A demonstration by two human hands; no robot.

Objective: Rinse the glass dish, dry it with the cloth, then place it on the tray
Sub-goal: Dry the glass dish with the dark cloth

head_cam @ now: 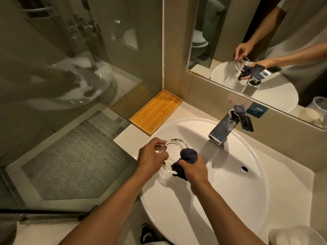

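Glass dish (174, 146), clear and round, is held tilted on edge above the left part of a wide white oval sink (247, 174), which fills the lower right of the view and is the largest thing on the pale countertop (127, 137). To the left of the counter a glass shower screen (79, 68) stands, with a speckled grey floor seen through it. Along the upper right wall a mirror (221, 41) reflects both arms, the dish and the basin. In the far left corner of the counter, against the wall and well apart from the dish, lies a rectangular wooden tray (157, 112) with nothing on it. At the back of the basin a chrome faucet (228, 126) points its flat spout toward the bowl; no water can be seen running from it. The left hand (152, 159) grips the dish by its near left rim, fingers curled around the edge. The right hand (194, 169) is clenched around a bunched dark blue cloth (185, 160), whose rounded end presses against the right side of the dish. A small round overflow hole (244, 168) shows in the basin wall at right.
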